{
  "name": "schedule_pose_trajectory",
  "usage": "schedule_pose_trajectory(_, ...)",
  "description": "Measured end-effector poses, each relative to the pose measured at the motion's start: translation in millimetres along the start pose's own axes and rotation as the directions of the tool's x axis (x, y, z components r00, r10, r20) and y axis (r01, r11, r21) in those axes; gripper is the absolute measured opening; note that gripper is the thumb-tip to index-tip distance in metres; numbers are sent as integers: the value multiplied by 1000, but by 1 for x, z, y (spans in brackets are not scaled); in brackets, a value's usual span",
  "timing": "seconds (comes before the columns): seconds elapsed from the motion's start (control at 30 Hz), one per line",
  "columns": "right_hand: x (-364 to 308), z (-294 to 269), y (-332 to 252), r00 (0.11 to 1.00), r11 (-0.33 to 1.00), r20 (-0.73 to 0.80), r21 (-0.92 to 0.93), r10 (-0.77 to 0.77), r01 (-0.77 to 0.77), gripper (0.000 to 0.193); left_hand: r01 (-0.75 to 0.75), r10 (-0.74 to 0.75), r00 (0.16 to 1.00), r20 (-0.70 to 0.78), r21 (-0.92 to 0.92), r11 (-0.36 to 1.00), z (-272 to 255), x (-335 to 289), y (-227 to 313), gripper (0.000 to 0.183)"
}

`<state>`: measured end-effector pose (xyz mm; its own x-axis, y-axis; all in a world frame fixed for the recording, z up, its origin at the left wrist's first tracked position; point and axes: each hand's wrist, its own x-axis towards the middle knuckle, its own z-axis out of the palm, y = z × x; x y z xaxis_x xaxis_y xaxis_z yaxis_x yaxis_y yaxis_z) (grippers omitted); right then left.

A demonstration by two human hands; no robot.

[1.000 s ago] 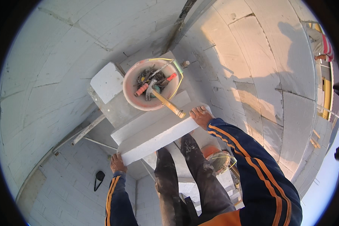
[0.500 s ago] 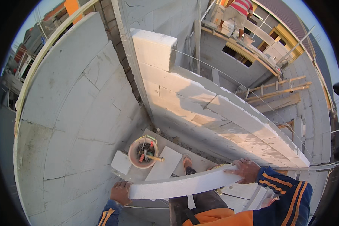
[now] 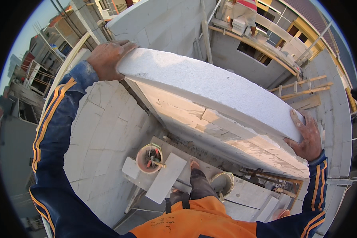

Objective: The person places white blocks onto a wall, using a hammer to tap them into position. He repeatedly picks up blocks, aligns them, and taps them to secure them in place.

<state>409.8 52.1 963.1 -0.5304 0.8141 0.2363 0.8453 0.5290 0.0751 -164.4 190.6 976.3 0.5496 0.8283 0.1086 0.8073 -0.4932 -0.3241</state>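
Note:
A long white lightweight concrete block [image 3: 210, 85] spans the space between my hands, up at the height of the block wall's top. My left hand [image 3: 110, 60] clasps its left end, fingers over the upper edge. At the opposite end my right hand [image 3: 305, 137] grips it, with fingers spread on the top and the thumb on the near side. Below and behind the block runs the pale block wall [image 3: 178, 109], its top mostly hidden by the block. Whether the block touches the wall cannot be made out.
Below, a platform holds a bucket of tools [image 3: 148, 158], a loose white block [image 3: 166, 178] and a grey mortar bucket [image 3: 222, 183]. A grey block wall [image 3: 95, 127] rises at left. Far off, a co-worker [image 3: 244, 18] stands on scaffolding; wooden ladders [image 3: 305, 92] lie at right.
Both hands have lifted the block from low near my legs up to the wall's top. My arms now reach forward, and the view has shifted. The co-worker's body is lower and partly cut off.

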Motion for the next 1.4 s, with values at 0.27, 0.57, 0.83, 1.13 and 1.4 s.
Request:
schedule_pose_trajectory(0.27, 36, 60, 101, 994, 997, 66, 3, 83, -83, 96, -45, 45, 991, 130, -2, 999, 66, 172, 8, 93)
schedule_pose_trajectory(0.57, 29, 173, 118, 961, 993, 270, 88, 53, -80, 93, -152, 188, 892, 412, -119, 981, 191, 197, 46, 100)
schedule_pose_trajectory(0.83, 30, 214, 106, 956, 977, 292, 192, 29, -89, 95, -113, 158, 841, 518, -119, 987, 224, 192, 45, 101)
schedule_pose_trajectory(1.13, 33, 231, 98, 952, 972, 304, 212, 33, -102, 96, -134, 168, 830, 532, -101, 986, 241, 185, 40, 105)
schedule_pose_trajectory(1.4, 31, 236, 96, 953, 972, 301, 211, 35, -102, 93, -122, 138, 822, 552, -65, 990, 246, 183, 38, 102)
